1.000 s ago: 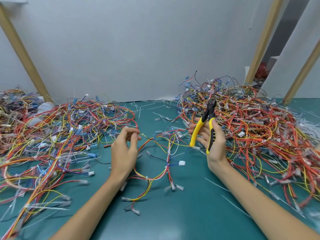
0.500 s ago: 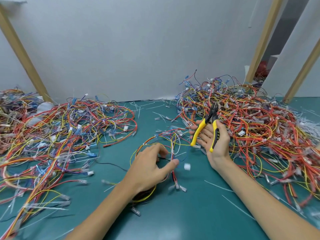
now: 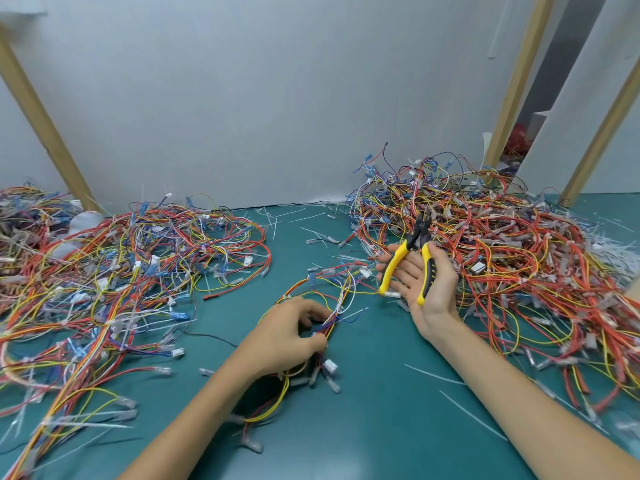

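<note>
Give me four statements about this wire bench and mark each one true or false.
1. The right hand holds yellow-handled pliers. True.
2. The left hand lies flat on the bare table. False: it grips a loose wire bundle lying on the table.
3. The tip of the pliers points down at the table. False: it points up and away, toward the right wire pile.
4. A left wire pile also lies on the table. True.
</note>
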`<state>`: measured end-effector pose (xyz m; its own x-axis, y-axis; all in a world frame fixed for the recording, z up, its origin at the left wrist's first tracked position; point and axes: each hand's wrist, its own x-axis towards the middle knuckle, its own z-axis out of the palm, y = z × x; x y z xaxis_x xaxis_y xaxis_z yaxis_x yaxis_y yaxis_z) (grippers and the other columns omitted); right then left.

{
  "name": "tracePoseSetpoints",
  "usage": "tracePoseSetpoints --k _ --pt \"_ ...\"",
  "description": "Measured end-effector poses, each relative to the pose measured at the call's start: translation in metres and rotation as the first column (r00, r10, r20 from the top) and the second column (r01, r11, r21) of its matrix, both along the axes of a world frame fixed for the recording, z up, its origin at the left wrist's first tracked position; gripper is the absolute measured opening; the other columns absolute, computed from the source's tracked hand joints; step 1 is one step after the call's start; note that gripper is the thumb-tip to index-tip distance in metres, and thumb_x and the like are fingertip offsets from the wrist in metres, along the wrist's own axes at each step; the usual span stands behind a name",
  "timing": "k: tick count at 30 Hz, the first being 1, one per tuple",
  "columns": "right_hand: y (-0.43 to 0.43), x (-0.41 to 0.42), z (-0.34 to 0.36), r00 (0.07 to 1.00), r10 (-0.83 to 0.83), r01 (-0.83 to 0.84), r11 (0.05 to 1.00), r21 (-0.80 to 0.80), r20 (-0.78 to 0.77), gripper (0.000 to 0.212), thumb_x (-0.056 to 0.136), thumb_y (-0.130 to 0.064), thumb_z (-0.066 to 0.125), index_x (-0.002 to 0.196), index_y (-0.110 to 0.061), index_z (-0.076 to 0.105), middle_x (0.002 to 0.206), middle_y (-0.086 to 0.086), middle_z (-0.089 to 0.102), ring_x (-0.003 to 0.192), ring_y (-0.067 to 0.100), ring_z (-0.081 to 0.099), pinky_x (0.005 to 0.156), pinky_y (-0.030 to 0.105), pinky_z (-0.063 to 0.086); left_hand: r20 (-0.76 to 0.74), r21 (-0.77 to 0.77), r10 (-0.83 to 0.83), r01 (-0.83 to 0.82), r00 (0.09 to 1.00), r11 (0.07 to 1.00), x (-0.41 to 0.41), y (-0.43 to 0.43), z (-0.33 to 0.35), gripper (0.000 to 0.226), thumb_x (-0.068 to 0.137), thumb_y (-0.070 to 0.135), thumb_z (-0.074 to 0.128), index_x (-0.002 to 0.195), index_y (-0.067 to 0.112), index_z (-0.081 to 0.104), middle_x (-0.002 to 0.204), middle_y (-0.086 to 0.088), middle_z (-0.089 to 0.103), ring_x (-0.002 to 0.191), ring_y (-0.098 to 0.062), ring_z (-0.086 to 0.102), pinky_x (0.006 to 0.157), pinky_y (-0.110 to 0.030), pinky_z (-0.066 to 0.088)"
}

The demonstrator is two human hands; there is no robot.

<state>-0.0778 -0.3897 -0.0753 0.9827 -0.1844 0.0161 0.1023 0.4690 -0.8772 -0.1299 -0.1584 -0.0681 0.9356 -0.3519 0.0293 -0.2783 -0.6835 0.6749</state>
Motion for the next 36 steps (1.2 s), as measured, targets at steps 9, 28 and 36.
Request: tracePoseSetpoints --k 9,28,36 --pt "-0.003 0.0 0.003 1.0 -0.014 0.013 0.995 0.098 0.013 0.059 0.098 -0.047 0.038 0.11 0.002 0.068 0.098 0.022 0.072 0.087 0.032 0.071 0.076 0.04 0.059 -0.19 -0.642 -0.114 -0.035 0.975 0.765 -0.002 0.028 0.034 0.047 0.064 0.004 0.051 0.105 0.011 0.072 0.096 0.004 0.073 0.08 -0.006 0.063 0.071 -0.012 0.048" --pt "0.019 -0.015 0.001 0.975 -0.129 0.141 -0.283 -0.949 0.183 0.058 0.087 -0.058 0.056 0.137 -0.031 0.053 0.129 -0.003 0.056 0.115 0.023 0.046 0.096 0.036 0.033 -0.329 -0.789 0.111 -0.338 0.938 0.512 0.022 0.047 0.014 0.048 0.088 -0.016 0.036 0.111 0.016 0.064 0.098 0.005 0.071 0.066 -0.007 0.057 0.069 -0.024 0.045" --pt "0.023 -0.018 0.004 0.99 -0.097 0.055 -0.393 -0.918 0.101 0.064 0.084 -0.065 0.045 0.135 -0.028 0.055 0.131 -0.003 0.054 0.12 0.023 0.039 0.103 0.037 0.031 -0.075 -0.759 0.383 -0.301 0.921 0.577 0.021 0.038 0.016 0.05 0.08 -0.028 0.032 0.091 0.015 0.053 0.089 -0.007 0.061 0.08 -0.019 0.057 0.069 -0.011 0.045"
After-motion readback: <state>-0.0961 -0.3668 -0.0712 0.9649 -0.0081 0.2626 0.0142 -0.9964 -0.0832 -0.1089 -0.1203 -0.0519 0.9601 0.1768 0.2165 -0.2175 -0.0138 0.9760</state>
